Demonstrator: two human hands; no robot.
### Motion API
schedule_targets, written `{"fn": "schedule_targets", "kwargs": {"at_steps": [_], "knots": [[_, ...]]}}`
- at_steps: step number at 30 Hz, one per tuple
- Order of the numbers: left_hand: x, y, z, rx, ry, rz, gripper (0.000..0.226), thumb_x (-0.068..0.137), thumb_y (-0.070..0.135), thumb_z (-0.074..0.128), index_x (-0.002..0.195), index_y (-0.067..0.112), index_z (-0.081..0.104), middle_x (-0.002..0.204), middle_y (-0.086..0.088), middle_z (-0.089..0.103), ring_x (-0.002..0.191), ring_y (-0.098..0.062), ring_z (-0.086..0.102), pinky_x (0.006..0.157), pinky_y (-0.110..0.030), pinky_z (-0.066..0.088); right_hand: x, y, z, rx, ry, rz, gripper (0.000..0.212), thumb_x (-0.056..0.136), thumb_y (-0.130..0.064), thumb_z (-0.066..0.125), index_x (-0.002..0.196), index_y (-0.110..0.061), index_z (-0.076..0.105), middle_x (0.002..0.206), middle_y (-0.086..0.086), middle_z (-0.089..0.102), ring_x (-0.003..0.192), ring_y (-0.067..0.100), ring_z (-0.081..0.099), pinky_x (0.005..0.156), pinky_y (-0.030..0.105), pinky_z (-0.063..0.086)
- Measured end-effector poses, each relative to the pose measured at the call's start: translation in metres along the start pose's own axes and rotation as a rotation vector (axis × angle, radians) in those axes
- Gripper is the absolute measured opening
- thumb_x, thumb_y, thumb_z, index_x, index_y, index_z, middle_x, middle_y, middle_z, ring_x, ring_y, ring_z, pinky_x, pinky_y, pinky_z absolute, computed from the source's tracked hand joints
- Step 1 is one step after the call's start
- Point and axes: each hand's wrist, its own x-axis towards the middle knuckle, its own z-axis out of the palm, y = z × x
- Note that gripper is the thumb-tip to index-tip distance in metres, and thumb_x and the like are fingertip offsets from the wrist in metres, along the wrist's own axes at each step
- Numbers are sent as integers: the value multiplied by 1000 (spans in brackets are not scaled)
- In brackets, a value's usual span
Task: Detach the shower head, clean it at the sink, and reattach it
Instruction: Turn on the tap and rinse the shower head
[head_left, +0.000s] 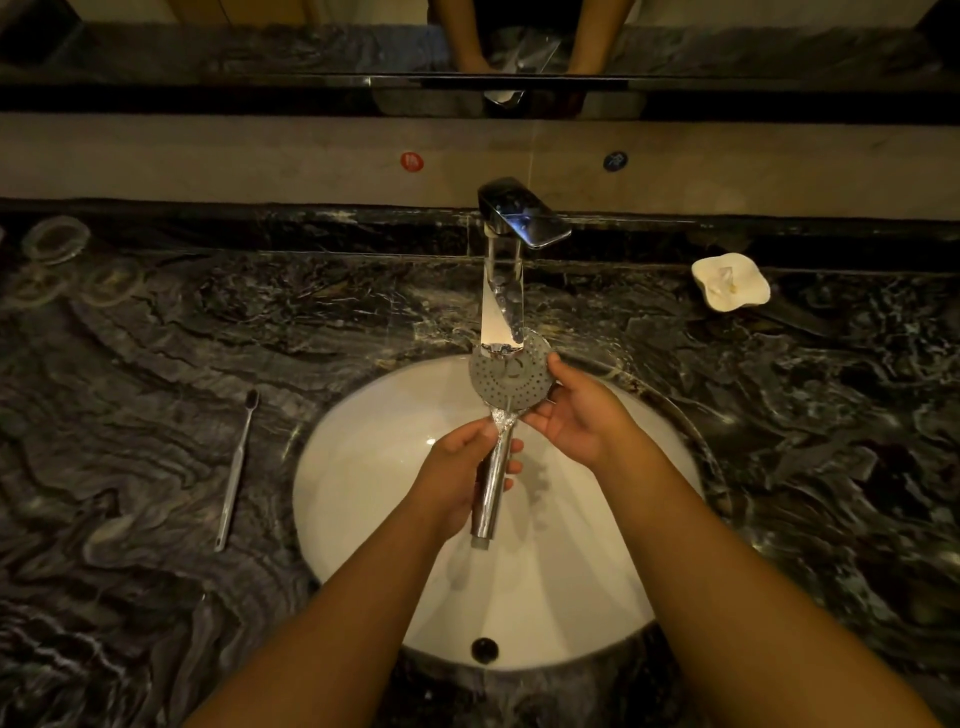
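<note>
A chrome shower head (511, 376) with a round grey nozzle face is held face up over the white oval sink (363, 457), right under the spout of the chrome tap (501, 296). Water runs down its neck. My left hand (462, 478) is wrapped around the chrome handle. My right hand (574, 415) grips the right rim of the nozzle disc with thumb and fingers. The handle's lower threaded end sticks out below my left hand, with no hose on it.
A toothbrush (236, 470) lies on the black marble counter (156, 389) left of the sink. A white soap dish (731, 281) sits at the back right. Clear glass coasters (56, 240) rest at the far left. A mirror ledge runs above the tap.
</note>
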Motion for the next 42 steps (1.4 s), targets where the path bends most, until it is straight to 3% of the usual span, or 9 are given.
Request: {"fn": "schedule_targets", "kwargs": {"at_steps": [4,9,12,17,21,25,34,37,42], "knots": [[9,5,2,7,12,16,31,102,21,45,125,7,60,105,-16,73,89,-26,71,76,-37,53,4,-7,2,-9,-4,2,41,102,-28,51,136,-7,55,133,16,63,112,29,66,85,40,60],[15,10,7,6,52,14,28,103,16,44,122,9,62,109,-18,73,104,-32,69,98,-44,52,5,-12,3,13,-17,-1,33,103,-26,49,128,-7,59,130,16,64,117,30,63,96,44,53],[13,8,7,-9,58,5,30,104,17,40,125,10,60,111,-19,72,94,-29,72,89,-45,52,5,-11,3,23,-15,12,38,103,-27,48,134,-6,56,134,17,62,121,32,60,95,44,53],[3,5,2,16,55,-12,33,102,29,42,122,13,63,109,-17,73,86,-23,70,72,-35,53,3,-4,3,40,-25,54,36,104,-27,46,132,-6,55,129,17,62,113,31,62,87,43,53],[-5,1,-2,-55,59,-21,39,102,35,44,117,6,65,106,-20,71,82,-25,67,74,-38,53,3,4,3,57,-43,94,32,105,-28,43,123,-7,60,121,17,66,109,30,65,90,44,55],[-13,-4,-8,-83,73,-14,30,100,23,49,115,4,67,107,-24,70,79,-27,68,77,-41,54,3,12,2,79,-42,134,36,105,-27,44,131,-6,56,127,20,64,114,31,64,91,46,56],[-30,-8,-17,-113,88,-63,24,101,17,50,116,5,63,91,-19,71,74,-29,70,71,-39,59,-3,35,-5,124,-32,187,33,104,-27,45,124,-4,58,111,18,70,106,32,67,76,45,61],[-32,-5,-16,-111,94,-77,25,101,18,49,117,2,61,87,-19,69,68,-28,67,60,-33,56,-5,36,-5,133,-22,181,32,104,-27,45,120,-4,59,104,18,74,105,32,67,79,45,61],[-29,2,-10,-71,58,-89,28,101,20,47,118,0,58,91,-21,69,63,-24,62,55,-31,52,-11,30,-9,106,-4,148,31,105,-27,44,119,-4,59,116,19,68,109,32,65,90,44,56]]}}
